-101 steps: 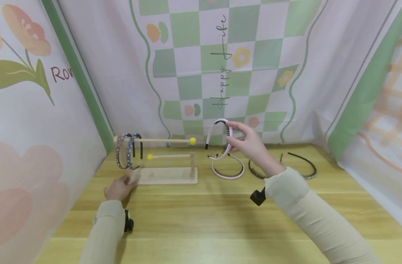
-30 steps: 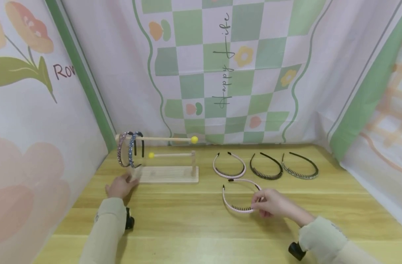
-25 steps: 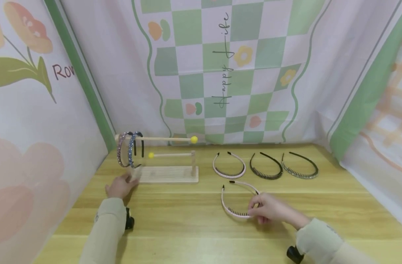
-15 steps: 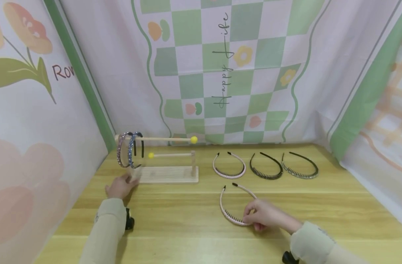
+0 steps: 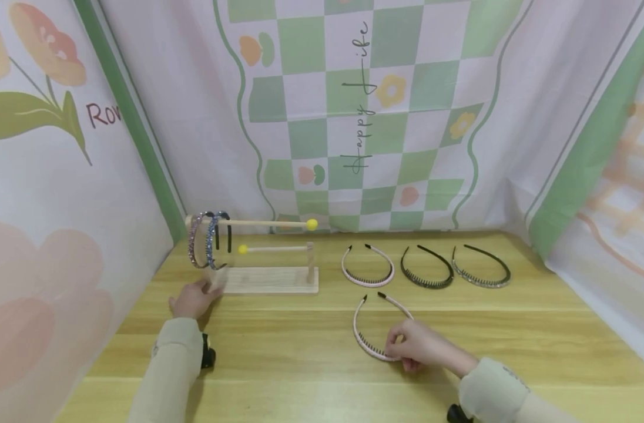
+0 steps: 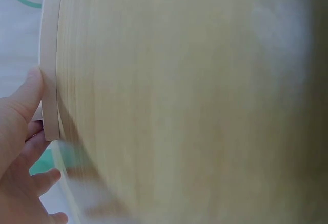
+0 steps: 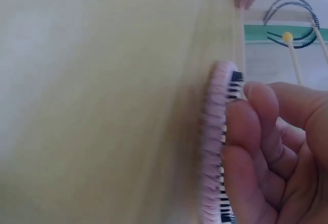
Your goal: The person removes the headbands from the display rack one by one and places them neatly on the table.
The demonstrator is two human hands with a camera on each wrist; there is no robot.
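Near the front of the table, my right hand [image 5: 425, 348] pinches the front curve of a pink toothed headband [image 5: 363, 345], its open ends pointing away from me. In the right wrist view, thumb and fingers come together at the black teeth of the pink ribbed headband [image 7: 211, 137]. My left hand [image 5: 191, 299] holds the left end of a wooden headband stand [image 5: 269, 281], thumb on the edge of its base [image 6: 49, 65]. A purple glittery headband [image 5: 192, 244] and a blue glittery headband [image 5: 210, 242] hang on the stand's upper rod.
Behind my right hand lie another pink headband [image 5: 369, 284], a black headband [image 5: 429, 285] and a dark glittery headband [image 5: 488, 284] in a row. The stand's lower rod [image 5: 274, 249] and upper rod [image 5: 269, 223] end in yellow balls. A patterned curtain [image 5: 343, 135] stands behind the table.
My right hand has brought the pink headband down from upright beside the stand to the table's front, then slid slightly left and nearer me. The left hand stays in place.
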